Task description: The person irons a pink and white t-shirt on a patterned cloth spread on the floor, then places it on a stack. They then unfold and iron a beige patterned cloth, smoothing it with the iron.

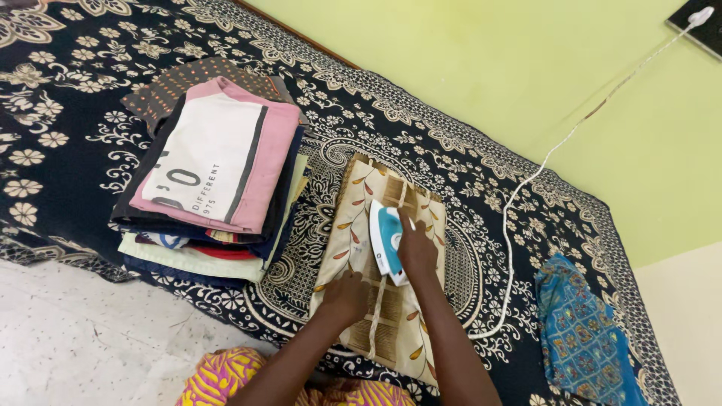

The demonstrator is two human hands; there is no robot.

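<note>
Bedspread (pixel 481 188): dark floral print, carries everything.
Folded stack (pixel 214 177): finished clothes piled left of the work.
Blue garment (pixel 583 338): crumpled at right, apparently not yet pressed.
Beige leaf-print cloth (pixel 353 233): flat mid-bed, partly ironed.
Iron (pixel 385 242): on cloth, corded.
Right hand (pixel 416 248): clamped on iron.
Left hand (pixel 344 295): flat, pinning cloth.

Yellow-green wall (pixel 466 68), speckled white floor (pixel 83 338), dark floral mattress (pixel 68 98).
</note>
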